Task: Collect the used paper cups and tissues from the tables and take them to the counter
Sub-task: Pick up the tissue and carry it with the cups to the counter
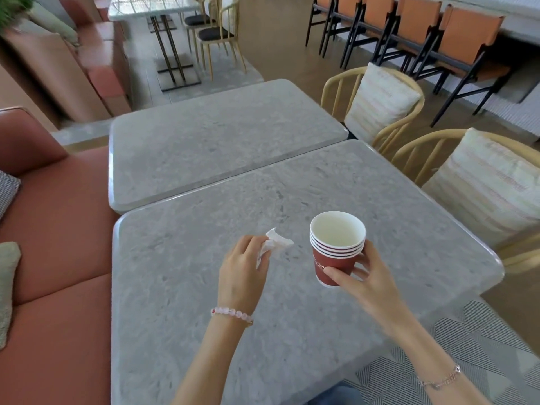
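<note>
The near grey stone-look table [175, 317] has rounded corners. Its left edge runs just beside a terracotta-red upholstered bench [58, 258], and its far edge meets a second matching grey table [219, 147] along a thin seam. Off its right edge stands a pale wooden armchair holding a striped cushion [491, 188], close to the corner. Bare grey surface stretches from both hands to the far seam. The left hand [241, 270], with a pink bead bracelet [232, 314] at the wrist, pinches a crumpled white tissue [276, 244] over the table's middle. Just to its right, the right hand [365, 276] grips a stack of four nested red paper cups [336, 249], upright, white inside, thumb across the lettered wall.
</note>
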